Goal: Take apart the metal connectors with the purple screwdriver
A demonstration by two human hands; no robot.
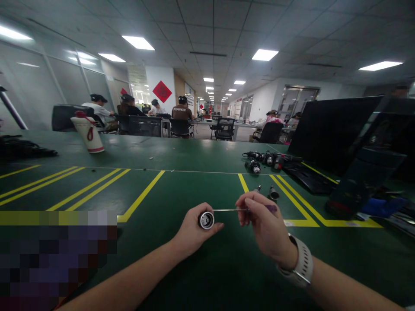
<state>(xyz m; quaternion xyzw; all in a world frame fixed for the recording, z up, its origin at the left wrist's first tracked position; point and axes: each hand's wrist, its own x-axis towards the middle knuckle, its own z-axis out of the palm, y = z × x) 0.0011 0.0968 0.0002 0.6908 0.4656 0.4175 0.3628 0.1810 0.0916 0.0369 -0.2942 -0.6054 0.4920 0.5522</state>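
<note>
My left hand (191, 229) is closed around a round metal connector (206, 220), its open end and inner contacts turned toward me. A screwdriver (228, 210) with a thin shaft and a purple handle lies level in the fingers of my right hand (264, 220). Its tip reaches the connector's side by my left fingers; whether it touches is hard to tell. Just beyond my right hand, a small dark metal sleeve (274, 193) stands on the green table (194, 185), beside another small metal part (257, 188) partly hidden by that hand.
Several metal connectors (255, 166) with cables lie farther back. At right are a black monitor (333, 125), a dark flat tray-like object (308, 177) and a dark cylinder (363, 185). A white cup (89, 134) stands back left. Yellow tape lines (142, 196) mark the table. People sit beyond it.
</note>
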